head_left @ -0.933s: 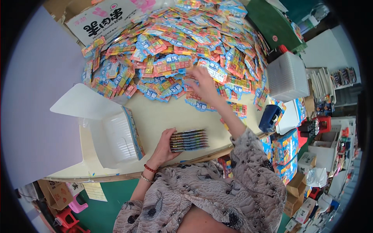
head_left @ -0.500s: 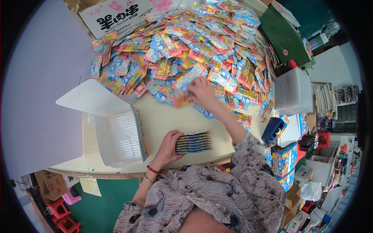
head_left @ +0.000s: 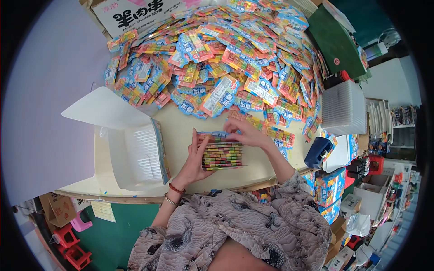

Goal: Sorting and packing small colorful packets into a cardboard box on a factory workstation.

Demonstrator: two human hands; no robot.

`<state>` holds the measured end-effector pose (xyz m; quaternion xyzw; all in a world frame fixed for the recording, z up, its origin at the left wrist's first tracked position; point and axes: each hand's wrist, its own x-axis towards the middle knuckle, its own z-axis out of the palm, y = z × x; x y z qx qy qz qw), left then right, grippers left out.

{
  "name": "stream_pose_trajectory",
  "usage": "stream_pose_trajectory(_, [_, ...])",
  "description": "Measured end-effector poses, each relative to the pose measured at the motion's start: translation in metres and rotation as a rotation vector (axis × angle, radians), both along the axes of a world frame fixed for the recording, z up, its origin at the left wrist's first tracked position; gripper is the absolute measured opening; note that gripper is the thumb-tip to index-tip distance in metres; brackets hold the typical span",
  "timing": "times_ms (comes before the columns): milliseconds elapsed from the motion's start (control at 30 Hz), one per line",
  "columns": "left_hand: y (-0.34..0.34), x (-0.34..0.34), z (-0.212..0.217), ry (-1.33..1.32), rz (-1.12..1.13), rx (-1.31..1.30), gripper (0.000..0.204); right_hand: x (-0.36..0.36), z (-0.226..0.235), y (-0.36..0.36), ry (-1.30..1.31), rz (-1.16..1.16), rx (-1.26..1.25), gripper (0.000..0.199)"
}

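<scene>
My left hand [head_left: 195, 161] is wrapped round the left side of a stack of candy packs [head_left: 222, 156], its fingers stretching up along the far end. The packs stand on edge, one behind another, their colourful sides showing as thin layers. At the far end of this stack, my right hand [head_left: 247, 134] holds the top right edge of one more blue and pink candy pack [head_left: 212, 136] with bent fingers. A large heap of similar flat packs [head_left: 244, 56] spreads over the far side of the table.
An open white box [head_left: 135, 153] with its lid raised stands left of the stack on the pale table [head_left: 181, 131]. Clear plastic trays [head_left: 343, 107] are piled at the right, near a dark blue cup [head_left: 318, 152]. A printed carton [head_left: 135, 16] stands behind the heap.
My right hand has come from the heap back toward me, to the far end of the stack. The stack has tilted and shows more of its layers, and my left fingers have stretched upward.
</scene>
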<state>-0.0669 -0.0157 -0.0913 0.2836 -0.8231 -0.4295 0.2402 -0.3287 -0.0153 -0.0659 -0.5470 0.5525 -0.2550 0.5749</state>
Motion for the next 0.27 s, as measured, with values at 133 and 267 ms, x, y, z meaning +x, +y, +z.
stream_pose_trajectory(133, [-0.001,0.006,-0.007,0.007,0.009,0.055,0.116,-0.016,-0.001,-0.008,0.237,0.207,-0.213,0.033])
stream_pose_trajectory(267, [-0.007,0.003,0.008,-0.360,-0.096,-0.013,0.116,-0.008,0.015,-0.036,1.297,0.319,-0.724,0.067])
